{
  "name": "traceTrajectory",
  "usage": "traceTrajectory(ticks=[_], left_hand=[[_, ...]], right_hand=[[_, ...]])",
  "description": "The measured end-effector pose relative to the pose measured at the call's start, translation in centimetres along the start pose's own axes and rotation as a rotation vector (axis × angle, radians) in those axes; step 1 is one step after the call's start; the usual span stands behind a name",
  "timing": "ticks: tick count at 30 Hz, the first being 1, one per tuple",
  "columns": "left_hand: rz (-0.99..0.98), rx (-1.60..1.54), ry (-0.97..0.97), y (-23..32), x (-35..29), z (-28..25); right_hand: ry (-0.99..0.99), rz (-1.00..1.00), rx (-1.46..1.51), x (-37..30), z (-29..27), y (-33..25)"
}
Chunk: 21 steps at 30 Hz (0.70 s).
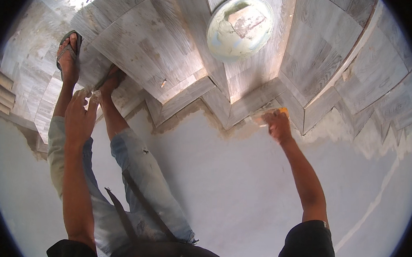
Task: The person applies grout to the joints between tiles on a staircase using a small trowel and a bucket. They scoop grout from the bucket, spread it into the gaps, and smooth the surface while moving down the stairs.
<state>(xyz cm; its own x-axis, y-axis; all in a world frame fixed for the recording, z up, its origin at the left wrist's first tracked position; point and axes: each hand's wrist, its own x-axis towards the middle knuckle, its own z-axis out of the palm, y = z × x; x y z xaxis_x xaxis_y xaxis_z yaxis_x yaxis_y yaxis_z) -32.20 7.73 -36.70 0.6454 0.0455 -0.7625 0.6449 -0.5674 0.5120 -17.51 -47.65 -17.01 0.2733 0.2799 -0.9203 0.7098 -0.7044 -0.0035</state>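
Note:
My right hand [279,126] is closed around a small orange putty spreader [284,111]. It is pressed close to the zigzag joint where the wood-look stair tiles meet the pale grey wall [240,177]. A damp brown-grey strip of filler [202,114] runs along this joint, on both sides of the hand. My left hand [80,110] is raised in front of my leg, with its fingers bent and apart. Whitish paste marks its fingertips, and I see no tool in it. A round pale bowl [215,40] of whitish paste stands on a step, with a flat pinkish-white piece [246,21] in it.
Wood-look tiled steps [154,42] rise and fall in sharp edges across the top. My sandalled feet [69,51] stand on steps at the upper left. A small stub [163,83] lies on a step. Stacked beige pieces [3,92] are at the far left.

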Motion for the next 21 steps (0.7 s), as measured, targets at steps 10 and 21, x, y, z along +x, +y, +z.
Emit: traceTrajectory(ticks=[10, 21], left_hand=[[0.038, -0.015, -0.009, 0.0, -0.2, 0.1], [0.031, -0.014, 0.042, 0.0, -0.5, 0.7]], right_hand=[[0.036, 0.023, 0.000, 0.2, -2.2, -1.6], [-0.004, 0.314, -0.186, 0.1, -3.3, 1.3]])
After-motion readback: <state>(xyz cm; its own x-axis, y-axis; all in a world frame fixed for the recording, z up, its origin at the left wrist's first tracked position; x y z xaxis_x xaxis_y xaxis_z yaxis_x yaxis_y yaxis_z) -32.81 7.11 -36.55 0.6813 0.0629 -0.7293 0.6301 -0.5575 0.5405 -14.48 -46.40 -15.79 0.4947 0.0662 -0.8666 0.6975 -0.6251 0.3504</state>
